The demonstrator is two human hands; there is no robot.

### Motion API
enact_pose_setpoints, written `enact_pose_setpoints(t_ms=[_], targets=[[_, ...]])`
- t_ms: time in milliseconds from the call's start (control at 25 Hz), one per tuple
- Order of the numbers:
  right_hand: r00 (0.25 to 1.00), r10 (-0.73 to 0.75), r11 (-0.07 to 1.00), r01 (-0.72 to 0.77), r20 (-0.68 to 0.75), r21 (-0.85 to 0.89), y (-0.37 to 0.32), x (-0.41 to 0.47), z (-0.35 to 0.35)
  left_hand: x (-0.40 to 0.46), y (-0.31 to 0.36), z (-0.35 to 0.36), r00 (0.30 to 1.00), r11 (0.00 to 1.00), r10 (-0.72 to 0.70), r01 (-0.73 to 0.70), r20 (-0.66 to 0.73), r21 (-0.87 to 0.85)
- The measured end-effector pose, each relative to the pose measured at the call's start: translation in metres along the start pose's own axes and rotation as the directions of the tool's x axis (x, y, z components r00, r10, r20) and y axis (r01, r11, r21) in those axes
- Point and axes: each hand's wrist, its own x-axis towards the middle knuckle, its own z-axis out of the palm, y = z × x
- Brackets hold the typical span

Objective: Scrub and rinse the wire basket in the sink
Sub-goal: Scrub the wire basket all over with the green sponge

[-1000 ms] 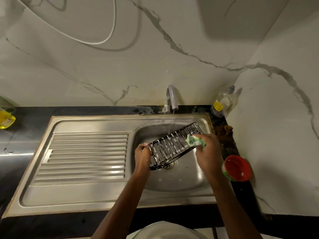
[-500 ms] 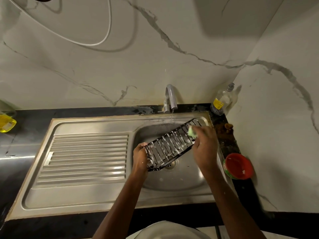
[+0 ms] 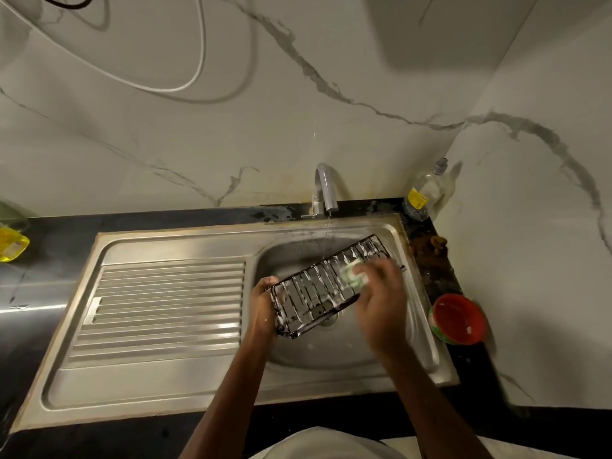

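A long black wire basket (image 3: 314, 289), streaked with white suds, is held tilted over the steel sink bowl (image 3: 334, 356). My left hand (image 3: 263, 306) grips its near left end. My right hand (image 3: 381, 303), blurred by motion, holds a green and white sponge (image 3: 354, 276) against the basket's middle wires. A thin stream of water falls from the tap (image 3: 324, 190) onto the basket's far part.
The ribbed steel drainboard (image 3: 159, 313) lies left of the bowl. A clear soap bottle (image 3: 425, 190) stands in the back right corner. A red bowl (image 3: 458, 319) sits on the dark counter right of the sink. A yellow container (image 3: 11, 243) is at the far left.
My right hand has slid the sponge along the basket from its far right end toward the middle. My left hand keeps its hold on the near end.
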Motion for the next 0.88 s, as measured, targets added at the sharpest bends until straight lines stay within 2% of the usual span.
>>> enact_pose_setpoints(t_ms=[120,200,400,560,640,800,880], targets=[[0.949,0.31,0.948,-0.313,-0.06,-0.052,0.036,0.031,-0.011,0.014,-0.01,-0.008,0.999,0.998,0.039,-0.04,0.017,0.05],[0.911,0.398,0.911,-0.407,-0.108,-0.07,0.043,0.032,-0.013,0.018,-0.012,-0.01,0.999,0.999,-0.031,0.03,0.025,0.012],[0.962,0.164,0.951,-0.214,-0.22,-0.224,0.028,-0.005,-0.023,-0.005,0.006,0.002,0.992,0.989,-0.121,0.124,0.038,-0.079],[0.973,0.119,0.937,-0.176,-0.196,-0.303,0.022,-0.006,-0.029,0.004,0.0,0.007,0.984,0.979,-0.146,0.159,0.106,-0.131],[0.988,0.031,0.947,-0.077,-0.149,-0.311,0.007,-0.013,-0.026,0.001,0.001,0.016,0.984,0.983,-0.137,0.149,0.113,-0.104],[0.989,-0.141,0.987,0.144,0.041,-0.07,-0.052,-0.046,-0.019,0.002,0.002,0.027,0.992,0.996,-0.077,0.082,0.102,-0.042],[0.981,-0.172,0.984,0.167,0.093,0.06,-0.054,-0.043,-0.019,0.003,0.0,0.026,0.994,0.997,-0.073,0.073,0.076,-0.008]])
